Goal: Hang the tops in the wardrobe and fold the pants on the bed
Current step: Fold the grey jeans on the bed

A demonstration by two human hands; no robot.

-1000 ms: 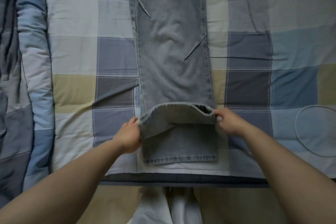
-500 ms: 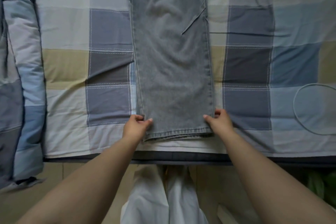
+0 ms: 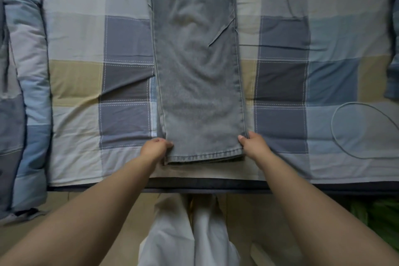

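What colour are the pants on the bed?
Faded grey-blue denim pants, seen in the head view.

This is a bedroom in a home. A bed (image 3: 71,164) fills most of the view, covered by a checked sheet (image 3: 282,84) in blue, grey, cream and tan squares with white stitching. A padded quilt (image 3: 26,84) in the same colours lies bunched along the left side. Grey jeans (image 3: 198,84) are laid flat on the sheet, as laundry is at home. A thin cable (image 3: 345,151) loops on the right part of the bed. Below the bed's edge shows a pale tiled floor (image 3: 248,211).
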